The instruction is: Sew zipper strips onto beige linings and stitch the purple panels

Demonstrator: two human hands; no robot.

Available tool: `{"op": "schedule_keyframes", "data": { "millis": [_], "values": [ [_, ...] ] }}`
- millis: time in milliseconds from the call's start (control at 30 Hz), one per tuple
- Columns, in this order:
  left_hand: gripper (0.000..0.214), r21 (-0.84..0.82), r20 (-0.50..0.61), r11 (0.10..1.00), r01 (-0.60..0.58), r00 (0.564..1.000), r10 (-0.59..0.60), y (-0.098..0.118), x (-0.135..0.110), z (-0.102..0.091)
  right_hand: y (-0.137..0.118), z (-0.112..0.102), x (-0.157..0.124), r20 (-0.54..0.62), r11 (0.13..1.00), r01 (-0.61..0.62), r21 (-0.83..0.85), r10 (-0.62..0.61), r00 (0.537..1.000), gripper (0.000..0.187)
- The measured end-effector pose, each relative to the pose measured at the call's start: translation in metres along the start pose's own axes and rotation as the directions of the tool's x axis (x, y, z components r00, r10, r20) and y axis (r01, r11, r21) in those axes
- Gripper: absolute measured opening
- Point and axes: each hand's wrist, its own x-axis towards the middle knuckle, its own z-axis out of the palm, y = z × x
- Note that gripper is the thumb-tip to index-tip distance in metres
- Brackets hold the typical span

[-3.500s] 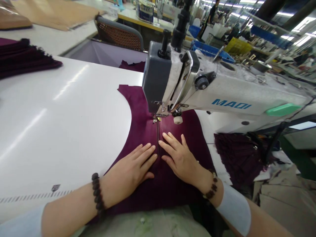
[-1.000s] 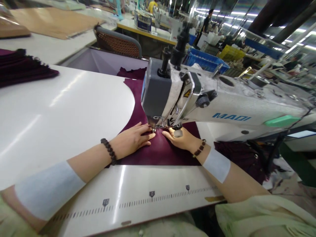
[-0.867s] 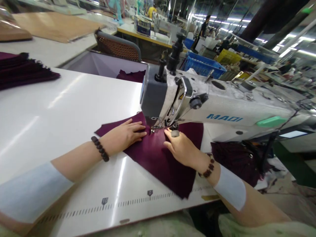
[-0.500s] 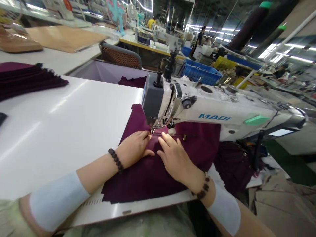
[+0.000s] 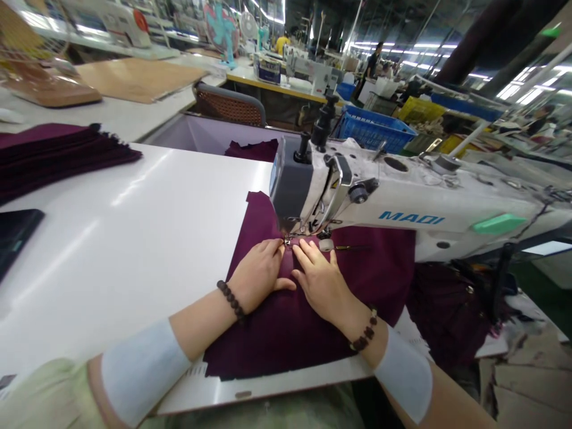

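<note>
A dark purple fabric piece (image 5: 268,333) lies flat under the needle end of a white sewing machine (image 5: 357,208). My left hand (image 5: 259,274) rests on the cloth with its fingertips just left of the presser foot (image 5: 287,241) and the thumb held apart. Palm down, my right hand (image 5: 324,280) presses the same cloth right of the foot, fingers spread. Beyond its fingertips, a narrow dark zipper-like strip (image 5: 353,247) runs along the fabric, partly covered by a small white roller (image 5: 326,244). The stitching point itself is mostly hidden by the fingers and foot.
A stack of purple cut pieces (image 5: 58,158) and a dark flat device (image 5: 18,235) sit on the white table (image 5: 165,244) at left. More dark fabric (image 5: 451,310) is heaped at right. A blue crate (image 5: 378,128) stands behind the machine.
The view has shifted, so the scene sits farther right and more of the dark device shows. Both hands stay flat on the cloth; the metal tab on the strip is less distinct now.
</note>
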Motion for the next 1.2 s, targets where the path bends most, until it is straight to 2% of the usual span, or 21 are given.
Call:
{"op": "schedule_keyframes", "data": {
  "millis": [400, 700, 967, 1200],
  "values": [
    [0.073, -0.062, -0.059, 0.997, -0.052, 0.997, 0.048, -0.009, 0.001, 0.006, -0.004, 0.003, 0.002, -0.009, 0.997, -0.005, -0.077, 0.004, 1.000, 0.045],
    [0.069, -0.077, -0.021, 0.996, -0.051, 0.999, 0.050, -0.012, 0.007, 0.001, -0.003, 0.001, 0.008, -0.007, 0.998, -0.010, -0.060, 0.010, 1.000, 0.045],
    [0.063, -0.085, -0.040, 0.995, -0.055, 0.998, 0.052, -0.014, 0.009, 0.003, -0.002, -0.002, 0.013, 0.012, 0.998, 0.002, -0.060, -0.001, 1.000, 0.044],
    [0.066, -0.099, -0.018, 0.995, -0.033, 0.999, 0.031, -0.013, 0.009, 0.002, -0.002, -0.001, 0.011, -0.011, 0.999, 0.000, -0.048, 0.000, 1.000, 0.044]
  ]
}}
